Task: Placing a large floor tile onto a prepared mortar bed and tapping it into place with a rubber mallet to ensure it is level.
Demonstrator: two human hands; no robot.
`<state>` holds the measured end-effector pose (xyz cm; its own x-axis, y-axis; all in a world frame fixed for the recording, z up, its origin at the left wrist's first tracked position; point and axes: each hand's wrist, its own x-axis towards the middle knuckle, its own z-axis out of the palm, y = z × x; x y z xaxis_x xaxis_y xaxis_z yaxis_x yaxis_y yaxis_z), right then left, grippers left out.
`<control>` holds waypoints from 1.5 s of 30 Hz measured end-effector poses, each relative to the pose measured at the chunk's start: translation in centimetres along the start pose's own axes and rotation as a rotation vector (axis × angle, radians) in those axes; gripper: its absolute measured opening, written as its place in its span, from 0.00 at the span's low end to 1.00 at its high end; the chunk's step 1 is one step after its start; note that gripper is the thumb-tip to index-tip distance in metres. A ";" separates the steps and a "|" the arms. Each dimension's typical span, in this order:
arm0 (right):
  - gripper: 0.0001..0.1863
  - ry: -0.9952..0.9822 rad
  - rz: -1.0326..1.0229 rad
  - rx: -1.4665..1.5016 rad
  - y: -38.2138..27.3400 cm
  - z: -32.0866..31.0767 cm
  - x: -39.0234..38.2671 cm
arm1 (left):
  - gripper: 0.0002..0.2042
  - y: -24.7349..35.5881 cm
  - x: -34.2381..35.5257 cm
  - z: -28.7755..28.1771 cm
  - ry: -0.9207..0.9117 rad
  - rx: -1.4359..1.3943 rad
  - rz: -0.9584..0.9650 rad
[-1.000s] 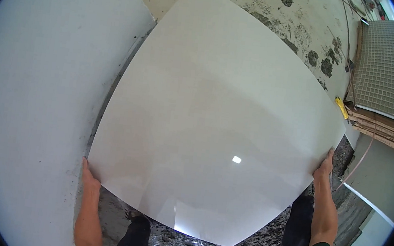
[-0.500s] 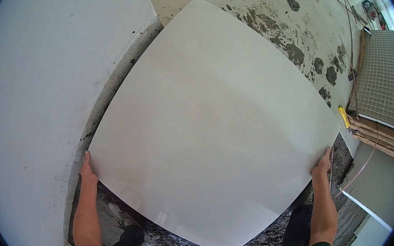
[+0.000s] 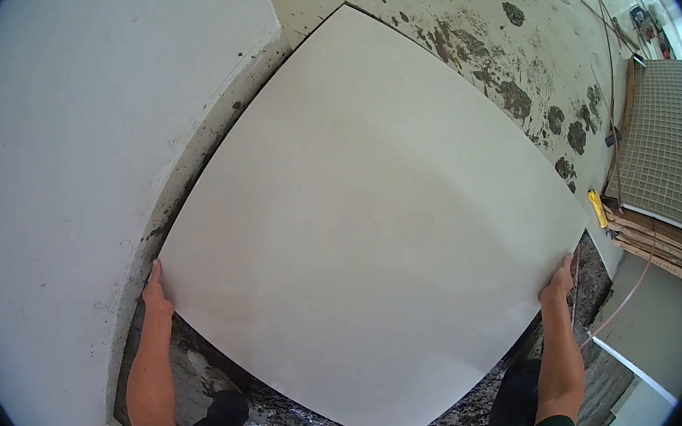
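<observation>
A large pale square tile (image 3: 369,225) fills the middle, low over the floor, its far edge beside speckled pale flooring. My left hand (image 3: 157,291) grips its near left edge by the corner, index finger along the rim, close to the white wall (image 3: 50,180). My right hand (image 3: 559,280) holds the right edge, fingers partly hidden. Dark, wet-looking mortar (image 3: 284,421) shows below the tile's near edges, around my legs in dark trousers. Whether the tile rests fully on the floor I cannot tell.
At the right, grid-backed tiles (image 3: 669,141) stand on brown cartons (image 3: 652,248), with a yellow tool (image 3: 596,207) beside them and thin cords draped nearby. A pale straight strip (image 3: 635,367) lies at lower right. Tools (image 3: 648,25) sit at the far right corner.
The tile has shifted down in the picture and sits lower, its far edge nearer the floor, with more of the wall's bottom edge showing. Both hands keep their hold.
</observation>
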<state>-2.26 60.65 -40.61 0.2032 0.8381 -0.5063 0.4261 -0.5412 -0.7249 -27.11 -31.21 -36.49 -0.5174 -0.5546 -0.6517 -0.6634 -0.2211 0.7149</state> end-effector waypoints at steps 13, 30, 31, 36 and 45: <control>0.40 -0.021 0.014 -0.006 0.0 0.7 -0.1 | 0.36 0.5 1.3 1.0 -0.020 0.031 -0.004; 0.41 -0.071 0.010 0.041 0.7 0.9 1.0 | 0.38 0.9 1.5 2.2 -0.013 -0.002 0.001; 0.41 -0.067 0.010 0.039 0.6 0.8 0.9 | 0.39 0.8 1.4 2.5 0.006 0.002 0.001; 0.40 -0.065 -0.015 0.082 0.4 1.5 0.1 | 0.38 0.3 1.4 2.0 0.045 0.022 0.044; 0.41 -0.052 0.007 0.018 0.2 1.4 0.1 | 0.40 0.3 1.5 1.3 -0.002 -0.007 0.014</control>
<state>-3.40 60.48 -41.49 0.1595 0.8299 -0.5346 0.4088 -0.5485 -0.7294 -28.76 -31.05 -37.61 -0.5277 -0.5566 -0.6417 -0.6522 -0.2185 0.7259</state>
